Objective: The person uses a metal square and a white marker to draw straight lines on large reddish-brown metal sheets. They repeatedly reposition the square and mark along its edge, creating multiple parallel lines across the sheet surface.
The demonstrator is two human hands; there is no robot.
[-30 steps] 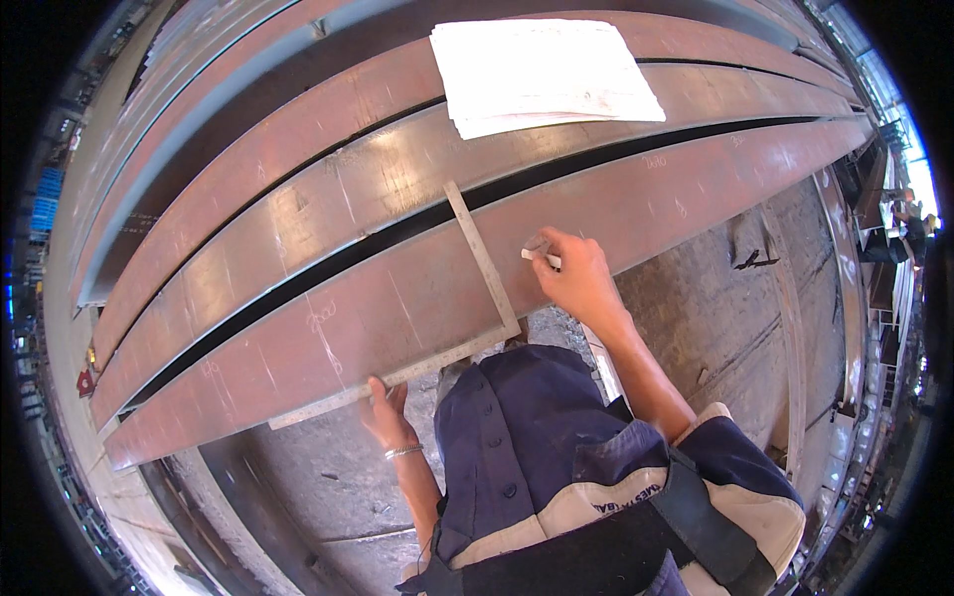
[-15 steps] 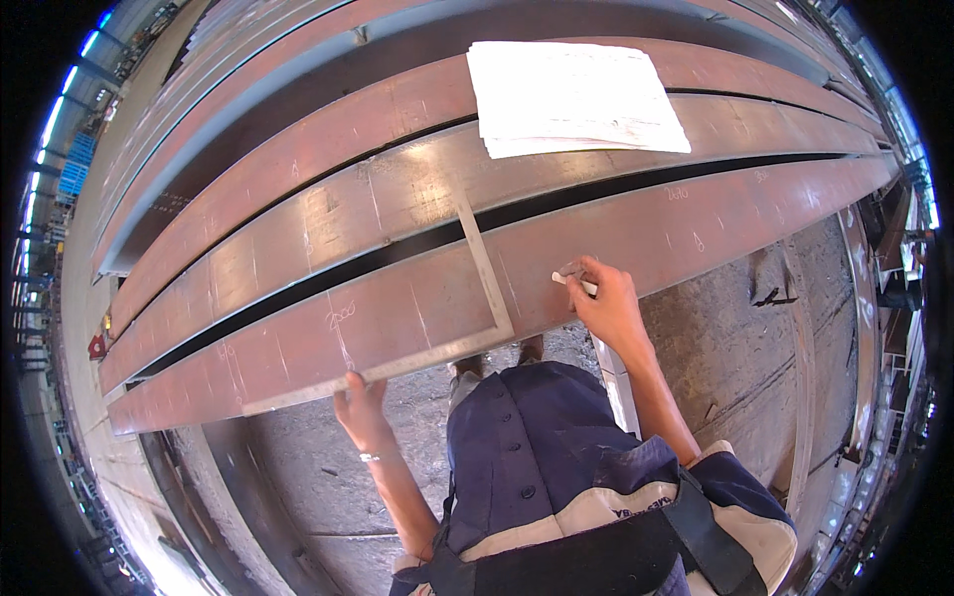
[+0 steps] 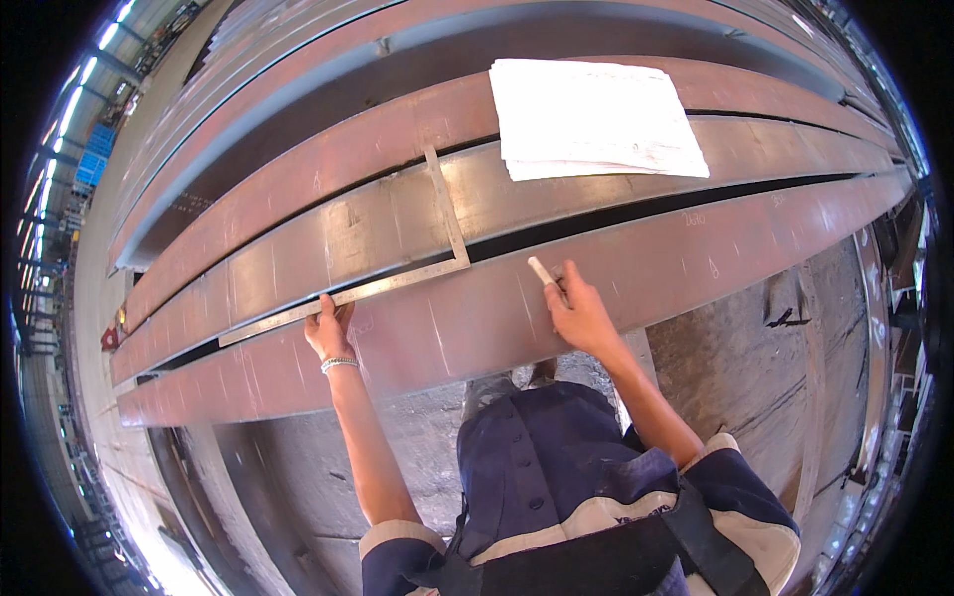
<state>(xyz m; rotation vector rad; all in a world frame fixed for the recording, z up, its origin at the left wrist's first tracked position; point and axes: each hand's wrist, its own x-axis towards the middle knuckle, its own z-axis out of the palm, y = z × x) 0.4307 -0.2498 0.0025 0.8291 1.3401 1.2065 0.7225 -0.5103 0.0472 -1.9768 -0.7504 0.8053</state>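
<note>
One square (image 3: pixel 397 284) and one whitish stick (image 3: pixel 539 269) were pinched by the left hand's (image 3: pixel 330 333) and right hand's (image 3: pixel 581 315) fingers respectively; the square was flat, L-shaped, dull silvery.

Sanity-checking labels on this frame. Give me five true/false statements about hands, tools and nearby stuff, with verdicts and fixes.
1. The left hand grips the L-shaped metal square by its long arm. True.
2. The right hand holds a red marker. False: it holds a white chalk stick.
3. White papers lie on the steel beams, farther from the person than the right hand. True.
4. The square lies wholly on the nearest beam. False: its short arm crosses the second beam.
5. The right wrist wears a bracelet. False: it is on the left wrist.
</note>
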